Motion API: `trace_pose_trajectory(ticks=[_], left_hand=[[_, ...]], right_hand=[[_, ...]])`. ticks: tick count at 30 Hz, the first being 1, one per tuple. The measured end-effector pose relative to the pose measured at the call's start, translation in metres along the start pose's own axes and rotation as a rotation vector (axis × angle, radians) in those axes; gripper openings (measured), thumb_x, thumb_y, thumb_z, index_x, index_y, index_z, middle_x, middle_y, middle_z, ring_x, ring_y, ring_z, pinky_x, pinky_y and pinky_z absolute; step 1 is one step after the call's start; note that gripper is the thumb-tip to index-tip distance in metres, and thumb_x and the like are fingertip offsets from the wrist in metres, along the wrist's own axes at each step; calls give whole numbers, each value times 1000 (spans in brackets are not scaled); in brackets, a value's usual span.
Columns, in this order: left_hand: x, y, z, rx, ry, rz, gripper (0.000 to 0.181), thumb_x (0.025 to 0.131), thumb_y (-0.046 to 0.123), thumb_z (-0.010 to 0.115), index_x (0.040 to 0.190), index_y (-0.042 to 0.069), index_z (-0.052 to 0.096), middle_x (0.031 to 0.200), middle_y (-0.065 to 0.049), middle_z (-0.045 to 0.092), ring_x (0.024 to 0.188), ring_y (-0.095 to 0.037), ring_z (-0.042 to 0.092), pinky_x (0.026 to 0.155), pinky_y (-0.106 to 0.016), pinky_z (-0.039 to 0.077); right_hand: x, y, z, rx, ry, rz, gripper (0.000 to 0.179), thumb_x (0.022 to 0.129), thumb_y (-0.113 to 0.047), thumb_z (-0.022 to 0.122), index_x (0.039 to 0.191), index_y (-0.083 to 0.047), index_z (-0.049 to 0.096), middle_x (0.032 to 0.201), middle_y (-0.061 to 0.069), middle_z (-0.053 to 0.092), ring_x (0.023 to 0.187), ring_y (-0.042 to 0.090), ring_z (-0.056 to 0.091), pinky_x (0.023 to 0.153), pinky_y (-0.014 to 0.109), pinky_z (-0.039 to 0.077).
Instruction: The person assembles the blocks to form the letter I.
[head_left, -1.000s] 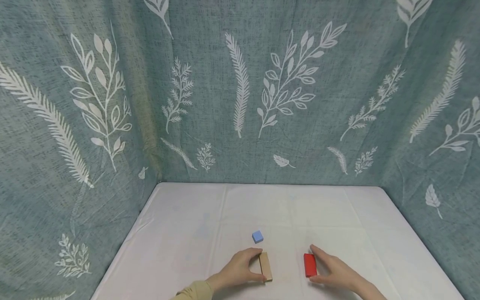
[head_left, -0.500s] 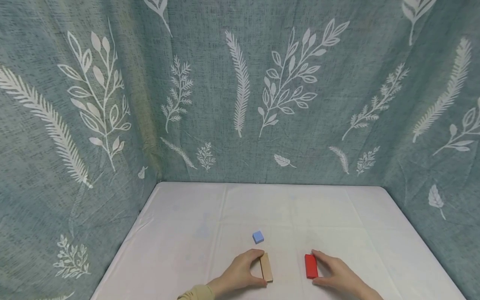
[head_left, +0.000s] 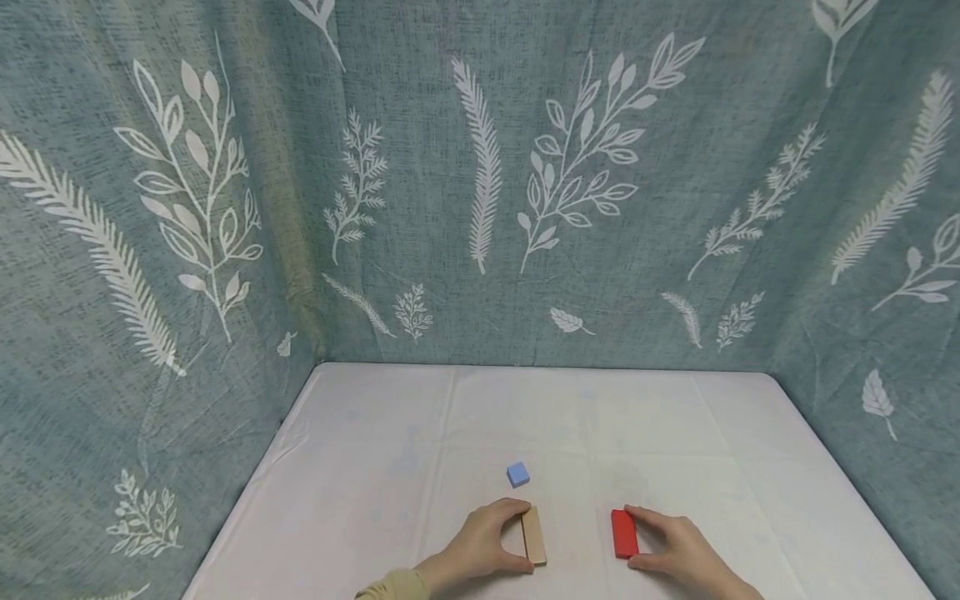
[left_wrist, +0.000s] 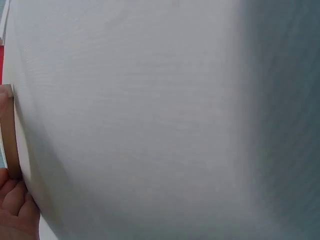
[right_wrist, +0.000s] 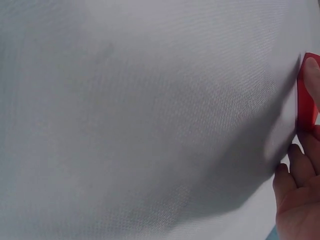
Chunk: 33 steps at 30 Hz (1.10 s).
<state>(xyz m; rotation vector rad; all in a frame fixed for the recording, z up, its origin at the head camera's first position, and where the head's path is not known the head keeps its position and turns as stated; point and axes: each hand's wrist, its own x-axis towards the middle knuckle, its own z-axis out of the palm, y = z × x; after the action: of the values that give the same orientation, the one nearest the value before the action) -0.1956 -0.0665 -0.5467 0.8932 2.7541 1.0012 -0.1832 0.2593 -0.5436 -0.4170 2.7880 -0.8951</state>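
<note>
A plain wooden block (head_left: 533, 536) lies lengthwise on the white tabletop, and my left hand (head_left: 480, 540) pinches it by its two ends, thumb at the near end and index finger at the far end. The same wooden block (left_wrist: 10, 137) shows at the left edge of the left wrist view. To its right is a red block (head_left: 624, 534), with my right hand (head_left: 681, 550) holding it by its ends between thumb and index finger. In the right wrist view the thumb covers part of the red block (right_wrist: 305, 102). Beyond the wooden block sits a small blue cube (head_left: 517, 474), untouched.
The white cloth-covered table (head_left: 360, 450) ends at a far edge with rounded corners. Green-blue curtains (head_left: 420, 183) with white leaf prints hang behind it and along both sides.
My right hand's index finger and thumb have drawn in onto the red block's ends. My left hand's fingers have settled slightly on the wooden block. The blocks have barely shifted in view.
</note>
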Motion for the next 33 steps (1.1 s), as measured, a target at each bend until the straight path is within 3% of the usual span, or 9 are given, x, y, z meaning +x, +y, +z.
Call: trace_pose_trajectory(ticks=[9, 14, 25, 33], left_hand=[[0, -1, -4, -6, -1, 30, 71, 66, 37, 85, 124, 5, 59, 124, -7, 64, 115, -21, 60, 97, -33, 50], [1, -1, -5, -12, -15, 10, 72, 65, 37, 85, 125, 6, 58, 125, -5, 63, 116, -20, 60, 98, -32, 49], [2, 1, -7, -8, -36, 2, 72, 66, 35, 85, 125, 7, 58, 126, -4, 63, 116, -20, 59, 100, -34, 48], [3, 0, -10, 4, -48, 19, 71, 65, 37, 85, 124, 6, 59, 124, -4, 64, 115, -19, 60, 98, -33, 49]], right_hand=[[-1, -1, 0, -26, 25, -25, 73, 66, -42, 82, 126, -6, 60, 122, 5, 66, 115, 33, 58, 91, 40, 54], [1, 0, 0, -29, 29, -33, 74, 66, -43, 82, 125, -5, 61, 121, 6, 66, 115, 33, 59, 91, 39, 54], [2, -1, 0, 3, 25, 12, 74, 65, -41, 84, 126, -6, 60, 122, 9, 66, 116, 34, 58, 91, 45, 53], [6, -5, -4, 2, 49, -58, 72, 65, -39, 84, 123, -3, 61, 121, 12, 66, 114, 36, 59, 90, 46, 53]])
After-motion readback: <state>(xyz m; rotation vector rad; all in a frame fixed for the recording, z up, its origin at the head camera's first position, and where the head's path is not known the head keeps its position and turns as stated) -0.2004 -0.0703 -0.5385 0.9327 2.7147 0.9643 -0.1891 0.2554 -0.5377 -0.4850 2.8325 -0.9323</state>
